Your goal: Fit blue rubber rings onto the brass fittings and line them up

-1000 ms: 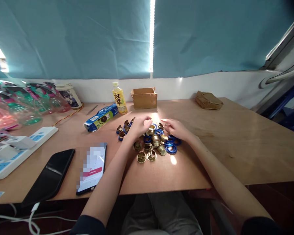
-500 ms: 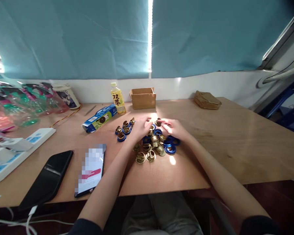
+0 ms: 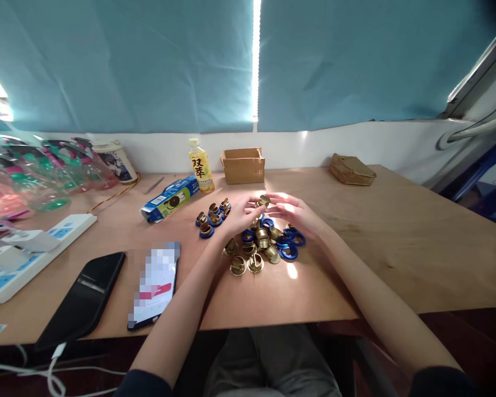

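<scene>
It looked like a small workshop for hand assembly: a bare plywood table (image 3: pixel 397 242) stood against a wall under blue curtains (image 3: pixel 128 66), carrying a heap of brass fittings (image 3: pixel 256 248) and blue rings (image 3: pixel 291 242), a cardboard box (image 3: pixel 243 165) and a power strip (image 3: pixel 28 248).

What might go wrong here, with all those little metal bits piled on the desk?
The small brass piece pinched between the left hand and right hand is held only by fingertips above the pile; it might slip and scatter others. The loose blue rings look round and might roll toward the near edge of the table. The lit phone lies close to the left forearm, so a sweep might knock it.
</scene>
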The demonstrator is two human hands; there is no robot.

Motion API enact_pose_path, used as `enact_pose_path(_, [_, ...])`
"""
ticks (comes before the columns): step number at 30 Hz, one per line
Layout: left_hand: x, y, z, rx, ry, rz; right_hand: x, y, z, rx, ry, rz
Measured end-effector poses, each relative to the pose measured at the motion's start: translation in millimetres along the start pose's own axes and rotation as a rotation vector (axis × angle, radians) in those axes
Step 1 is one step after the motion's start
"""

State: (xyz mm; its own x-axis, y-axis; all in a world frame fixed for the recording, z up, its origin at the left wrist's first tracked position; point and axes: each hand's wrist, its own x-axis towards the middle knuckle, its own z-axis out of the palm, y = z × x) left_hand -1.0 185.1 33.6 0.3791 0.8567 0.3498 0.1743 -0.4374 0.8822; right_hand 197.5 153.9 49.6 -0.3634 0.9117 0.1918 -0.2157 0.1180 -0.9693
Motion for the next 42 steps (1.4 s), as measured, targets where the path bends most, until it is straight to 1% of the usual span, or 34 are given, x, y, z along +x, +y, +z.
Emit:
enact_pose_path(3, [-1, -2, 5.5, -0.05, 0.011, 0.003, 1, 2, 0, 0.039, 0.019, 0.01])
enact_pose_path(5, [-1, -2, 8.8, -0.085, 0.039, 0.006, 3, 6, -1, -0.001, 0.073, -0.007])
enact_pose_path(6, [0, -2, 9.9, -0.104, 0.053, 0.005, 5, 8, -3, -0.092, 0.11, -0.03])
enact_pose_path(8, [1, -2, 10.8, -0.145, 0.084, -0.002, 7, 14, -6, -0.382, 0.175, -0.092])
enact_pose_path(10, [2, -4, 10.1, -0.19, 0.113, -0.014, 8, 19, -8, -0.658, 0.188, -0.142])
enact_pose_path(11, [3, -4, 9.5, -0.213, 0.126, -0.021, 8, 21, -9, -0.746, 0.173, -0.155])
enact_pose_path(15, [5, -6, 6.5, -0.281, 0.156, -0.047, 4, 28, -8, -0.904, 0.09, -0.164])
enact_pose_path(18, [5, -4, 5.3, -0.309, 0.132, -0.061, 2, 31, -7, -0.958, 0.073, -0.162])
enact_pose_path(23, [2, 3, 4.7, -0.313, 0.073, -0.072, 2, 32, -9, -0.903, 0.102, -0.125])
enact_pose_path(26, [1, 5, 3.9, -0.293, 0.06, -0.075, 4, 28, -12, -0.786, 0.137, -0.083])
enact_pose_path(29, [1, 4, 2.7, -0.265, 0.054, -0.067, 6, 21, -15, -0.641, 0.227, -0.058])
enact_pose_path(32, [1, 4, 2.5, -0.229, 0.044, -0.051, 7, 14, -16, -0.505, 0.342, -0.078])
enact_pose_path(34, [0, 5, 3.4, -0.2, 0.028, -0.033, 7, 13, -13, -0.437, 0.396, -0.104])
enact_pose_path(38, [-2, 10, 7.0, -0.138, -0.001, 0.006, 8, 15, -4, -0.347, 0.426, -0.133])
enact_pose_path(42, [-3, 12, 9.2, -0.082, 0.009, 0.034, 9, 21, 1, -0.283, 0.436, -0.179])
